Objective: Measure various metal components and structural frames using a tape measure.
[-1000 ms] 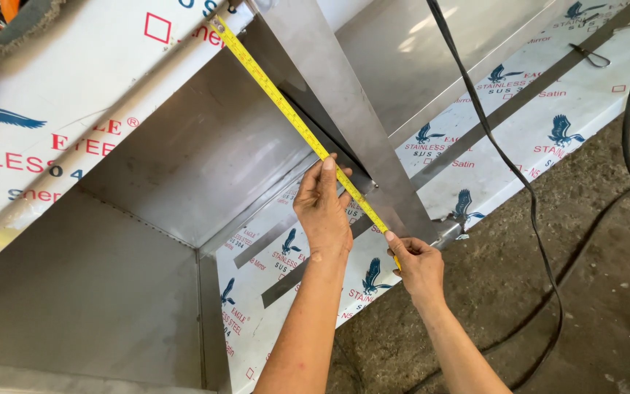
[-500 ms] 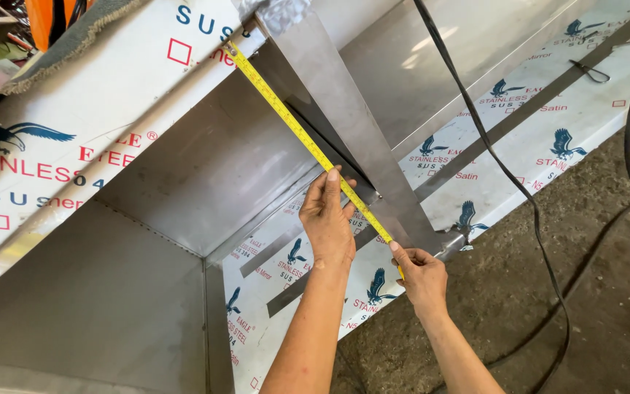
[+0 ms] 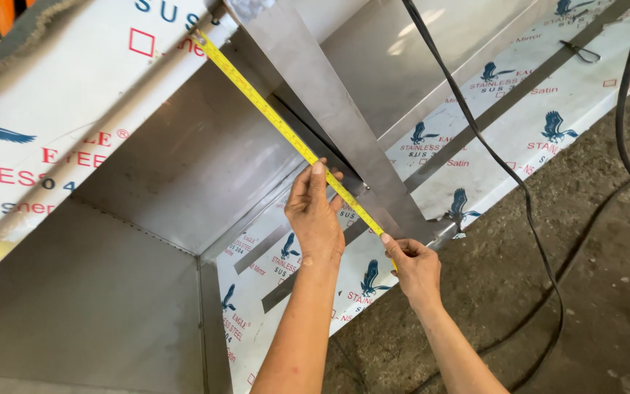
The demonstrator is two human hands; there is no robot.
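Note:
A yellow tape measure (image 3: 271, 117) stretches diagonally from the upper left rim of a stainless steel box (image 3: 184, 182) down to its near edge. My left hand (image 3: 316, 211) lies on the tape, its fingers pressing it against the steel near a flat steel strip (image 3: 329, 109) that crosses the box. My right hand (image 3: 413, 264) pinches the tape's lower end at the box's outer edge, next to the concrete floor. The tape's case is hidden in that hand.
White protective film with blue bird prints (image 3: 475, 146) covers the sheet's flanges. Two black cables (image 3: 504, 175) (image 3: 625, 131) run across the concrete floor (image 3: 585, 292) on the right. A small dark tool (image 3: 580, 49) lies on the film at the top right.
My view has shifted slightly, so the box sits a little lower and to the right. Both hands stay on the tape in the same grip.

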